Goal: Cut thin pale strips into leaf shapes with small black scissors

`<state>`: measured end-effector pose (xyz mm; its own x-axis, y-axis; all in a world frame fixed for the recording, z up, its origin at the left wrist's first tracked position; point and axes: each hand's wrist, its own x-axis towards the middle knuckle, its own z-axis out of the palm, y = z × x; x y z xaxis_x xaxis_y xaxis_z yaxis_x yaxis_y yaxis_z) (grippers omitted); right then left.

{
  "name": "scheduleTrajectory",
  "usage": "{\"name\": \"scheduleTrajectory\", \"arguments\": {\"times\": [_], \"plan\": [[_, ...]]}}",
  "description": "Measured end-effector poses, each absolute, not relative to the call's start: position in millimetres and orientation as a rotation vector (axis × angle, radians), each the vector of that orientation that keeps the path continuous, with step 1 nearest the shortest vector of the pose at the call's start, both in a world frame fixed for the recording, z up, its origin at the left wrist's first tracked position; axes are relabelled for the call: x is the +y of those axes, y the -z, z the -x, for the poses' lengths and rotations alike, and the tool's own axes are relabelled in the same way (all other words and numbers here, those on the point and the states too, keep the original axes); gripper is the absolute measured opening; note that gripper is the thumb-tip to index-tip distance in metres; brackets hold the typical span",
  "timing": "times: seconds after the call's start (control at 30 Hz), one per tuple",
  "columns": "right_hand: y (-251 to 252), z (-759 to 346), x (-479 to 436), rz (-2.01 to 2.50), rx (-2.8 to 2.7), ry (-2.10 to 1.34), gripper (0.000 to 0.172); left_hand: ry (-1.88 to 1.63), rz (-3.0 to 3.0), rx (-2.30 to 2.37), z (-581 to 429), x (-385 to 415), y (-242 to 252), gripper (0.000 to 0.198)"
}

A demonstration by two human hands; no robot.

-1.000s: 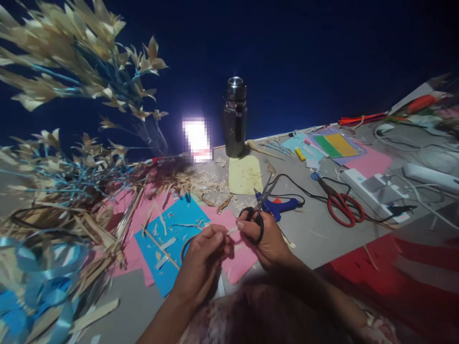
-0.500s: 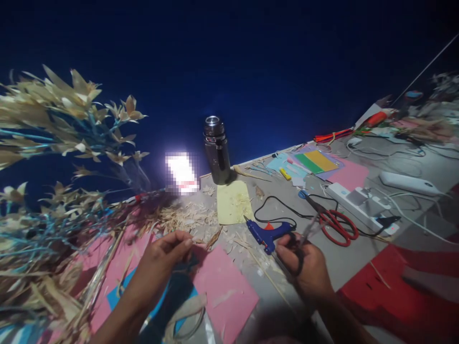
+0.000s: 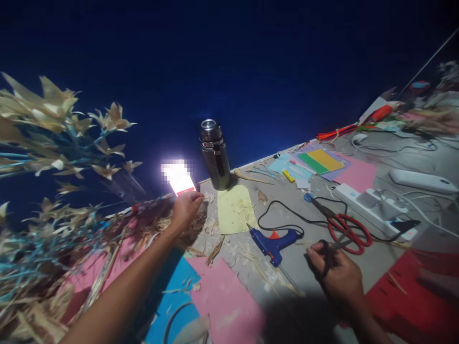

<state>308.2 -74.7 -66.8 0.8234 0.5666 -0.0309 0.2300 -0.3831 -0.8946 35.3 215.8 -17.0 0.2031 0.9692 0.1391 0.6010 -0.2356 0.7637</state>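
My left hand [image 3: 186,209] is stretched out over a heap of pale dried shavings [image 3: 195,229], just in front of a glowing lit screen [image 3: 183,184]. Its thumb and fingers are pinched together; whatever is between them is too small to make out. My right hand [image 3: 339,274] is closed around the black handles of a pair of scissors [image 3: 327,255], whose blades point toward red-handled scissors [image 3: 349,234] lying on the table. Left of that hand lies a blue glue gun [image 3: 276,243], its nozzle near a yellow sheet [image 3: 234,210] with crumbs on it.
A dark metal flask [image 3: 215,160] stands at the far edge. Dried flowers on blue stems [image 3: 75,126] rise at the left. Pink paper [image 3: 225,296] and blue paper [image 3: 175,296] lie in front. A white power strip [image 3: 376,210] with cords and red material [image 3: 412,296] occupy the right.
My left hand has moved forward to the shavings near the lit screen. My right hand has shifted right with the scissors, away from the glue gun.
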Motion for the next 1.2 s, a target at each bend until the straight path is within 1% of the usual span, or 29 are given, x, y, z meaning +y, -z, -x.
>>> {"name": "scheduleTrajectory", "arguments": {"times": [0.13,0.27,0.37,0.43,0.5,0.57,0.63,0.7,0.77,0.83,0.9,1.0,1.1,1.2], "plan": [[67,-300,-74,1.964,-0.568,-0.316,0.034,-0.804,-1.960,1.463,-38,223,22,0.009],[68,-304,-75,1.967,-0.640,-0.317,0.035,-0.860,-1.956,1.466,-30,208,2,0.015],[69,-311,-78,1.976,-0.736,-0.325,0.034,-0.966,-1.948,1.481,-21,175,-27,0.013],[69,-313,-80,1.971,-0.789,-0.305,0.034,-1.167,-1.957,1.402,-14,146,-50,0.011],[69,-313,-81,1.957,-0.805,-0.309,0.034,-1.268,-1.919,1.344,-6,113,-71,0.010],[68,-312,-81,1.934,-0.810,-0.324,0.034,-1.316,-1.862,1.410,7,81,-84,0.008],[66,-311,-81,1.915,-0.831,-0.319,0.034,-1.411,-1.780,1.502,22,54,-85,0.008],[66,-311,-81,1.900,-0.854,-0.307,0.033,-1.309,-1.796,1.592,38,34,-75,0.012],[66,-312,-81,1.902,-0.870,-0.295,0.032,-1.034,-1.867,1.638,49,20,-57,0.014],[66,-313,-81,1.915,-0.885,-0.275,0.031,-0.792,-1.926,1.601,52,6,-37,0.014],[66,-314,-81,1.921,-0.896,-0.249,0.030,-0.638,-1.938,1.515,45,-7,-19,0.017],[66,-313,-82,1.897,-0.889,-0.261,0.029,-0.559,-2.042,1.362,26,-26,3,0.019],[65,-312,-81,1.892,-0.884,-0.288,0.028,-0.515,-2.347,1.232,8,-34,17,0.018],[68,-313,-80,1.891,-0.885,-0.285,0.028,-0.392,-2.623,1.196,-1,-35,24,0.017]]}}
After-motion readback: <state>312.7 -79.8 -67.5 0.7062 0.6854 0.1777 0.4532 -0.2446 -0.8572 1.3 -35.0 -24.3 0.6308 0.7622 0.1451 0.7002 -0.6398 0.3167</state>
